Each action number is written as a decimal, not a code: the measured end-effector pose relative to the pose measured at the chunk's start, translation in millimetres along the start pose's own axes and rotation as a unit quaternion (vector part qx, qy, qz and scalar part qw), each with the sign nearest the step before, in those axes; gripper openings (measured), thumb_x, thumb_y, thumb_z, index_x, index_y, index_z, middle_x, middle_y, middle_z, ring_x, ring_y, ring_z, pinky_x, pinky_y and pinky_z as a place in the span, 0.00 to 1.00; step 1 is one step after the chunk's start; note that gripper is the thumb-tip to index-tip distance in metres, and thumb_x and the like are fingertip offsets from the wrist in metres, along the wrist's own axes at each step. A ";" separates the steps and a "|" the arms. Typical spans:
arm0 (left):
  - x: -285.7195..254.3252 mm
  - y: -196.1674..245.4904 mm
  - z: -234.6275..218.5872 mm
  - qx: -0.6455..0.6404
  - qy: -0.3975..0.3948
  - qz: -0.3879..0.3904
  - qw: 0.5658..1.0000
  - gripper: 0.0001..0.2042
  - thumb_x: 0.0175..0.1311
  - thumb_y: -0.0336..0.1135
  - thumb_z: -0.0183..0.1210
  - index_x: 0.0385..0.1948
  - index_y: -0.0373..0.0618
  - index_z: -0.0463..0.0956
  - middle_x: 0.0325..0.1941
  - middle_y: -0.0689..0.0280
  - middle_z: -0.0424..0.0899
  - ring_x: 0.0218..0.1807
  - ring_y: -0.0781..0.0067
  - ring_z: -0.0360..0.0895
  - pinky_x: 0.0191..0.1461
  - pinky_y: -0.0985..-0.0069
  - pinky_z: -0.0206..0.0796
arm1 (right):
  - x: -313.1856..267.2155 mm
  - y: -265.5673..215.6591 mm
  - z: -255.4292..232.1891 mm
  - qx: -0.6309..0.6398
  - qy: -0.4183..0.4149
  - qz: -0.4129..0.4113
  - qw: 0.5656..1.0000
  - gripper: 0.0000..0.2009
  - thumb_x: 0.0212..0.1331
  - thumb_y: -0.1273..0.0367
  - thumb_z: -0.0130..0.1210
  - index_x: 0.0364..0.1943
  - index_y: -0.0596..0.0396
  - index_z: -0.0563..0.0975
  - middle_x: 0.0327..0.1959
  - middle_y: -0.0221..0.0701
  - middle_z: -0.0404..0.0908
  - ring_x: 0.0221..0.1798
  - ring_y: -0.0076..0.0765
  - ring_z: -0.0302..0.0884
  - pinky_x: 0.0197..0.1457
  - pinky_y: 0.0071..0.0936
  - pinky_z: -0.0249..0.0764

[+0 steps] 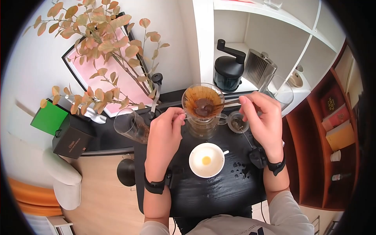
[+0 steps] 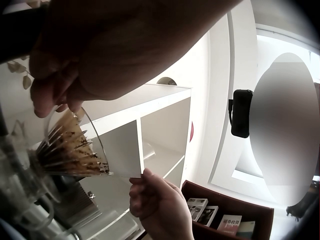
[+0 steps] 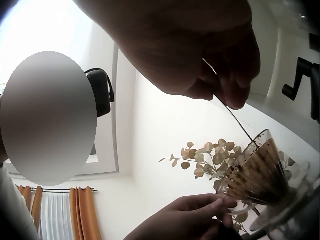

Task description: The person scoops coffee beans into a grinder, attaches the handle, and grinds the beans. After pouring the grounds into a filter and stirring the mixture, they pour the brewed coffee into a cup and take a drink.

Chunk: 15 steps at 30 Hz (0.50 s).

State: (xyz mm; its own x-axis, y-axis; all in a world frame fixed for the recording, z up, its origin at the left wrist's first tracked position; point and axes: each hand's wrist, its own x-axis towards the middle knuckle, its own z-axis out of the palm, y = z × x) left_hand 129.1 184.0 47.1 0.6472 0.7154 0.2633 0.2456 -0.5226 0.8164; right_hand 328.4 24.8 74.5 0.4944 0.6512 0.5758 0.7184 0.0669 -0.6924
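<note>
Left hand [image 1: 165, 126] pinched glass dripper [image 3: 257, 177] by its handle [image 3: 245, 206], likely safest hold on fragile glass; dripper sat on server [image 1: 203, 130], far side of white cup [image 1: 199, 161]. Right hand [image 1: 265, 117] pinched slim stirrer [image 1: 230, 103], probably light, stiff; tip in coffee grounds [image 1: 204, 106].

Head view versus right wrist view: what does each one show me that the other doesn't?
Only the head view: the cup, the flask and the books.
Only the right wrist view: the curtain rod and the black head-worn device.
Both: the left hand holding the dripper, the right hand pinching the stirrer, its far end inside the dripper, plus the leaves.
</note>
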 end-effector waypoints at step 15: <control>-0.2 5.4 -1.1 0.009 0.006 -0.016 1.000 0.07 0.75 0.27 0.59 0.47 0.34 0.81 0.31 0.59 0.87 0.22 0.71 0.80 0.29 0.73 0.72 | 0.0 2.3 9.4 0.012 0.020 -0.020 1.000 0.06 0.68 0.75 0.63 0.35 0.66 0.84 0.21 0.36 0.78 0.21 0.34 0.71 0.27 0.32 0.64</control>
State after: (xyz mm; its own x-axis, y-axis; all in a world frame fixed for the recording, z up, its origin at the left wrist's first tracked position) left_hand 129.5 181.5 52.1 0.6293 0.7380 0.2436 0.2790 -0.5071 0.8155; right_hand 325.5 32.0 68.9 0.4849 0.6168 0.6200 0.7266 0.1105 -0.6781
